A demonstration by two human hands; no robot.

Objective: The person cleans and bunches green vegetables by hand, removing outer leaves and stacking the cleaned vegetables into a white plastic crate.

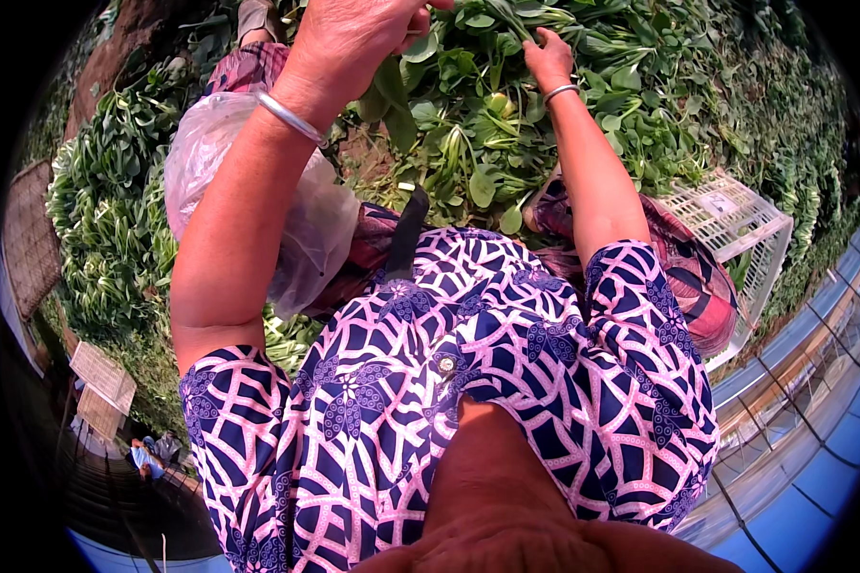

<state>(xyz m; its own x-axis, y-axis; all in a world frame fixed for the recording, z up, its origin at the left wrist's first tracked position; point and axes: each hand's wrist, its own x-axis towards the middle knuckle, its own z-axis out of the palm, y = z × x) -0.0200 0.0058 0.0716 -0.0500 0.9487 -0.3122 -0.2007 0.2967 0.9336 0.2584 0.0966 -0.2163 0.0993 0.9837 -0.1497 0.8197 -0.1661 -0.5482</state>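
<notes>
My left hand (362, 36) is raised at the top edge, its fingers curled and partly cut off by the frame. Large leaves of a leafy green (394, 107) hang just below it, and a pale stem end shows between the fingers. Farther right, my right hand (549, 59) has thumb and fingers on the stems of a bunch of leafy greens (510, 20). More loose leafy greens (466, 154) lie on the ground between my knees. Each wrist wears a silver-coloured bangle.
A clear plastic bag (215, 143) covers my left thigh. Beside my right knee stands a white plastic crate (756, 222). Piled greens (115, 236) lie on the left, with a brown panel (32, 236) beyond. A dark strap-like object (407, 233) rises at my lap.
</notes>
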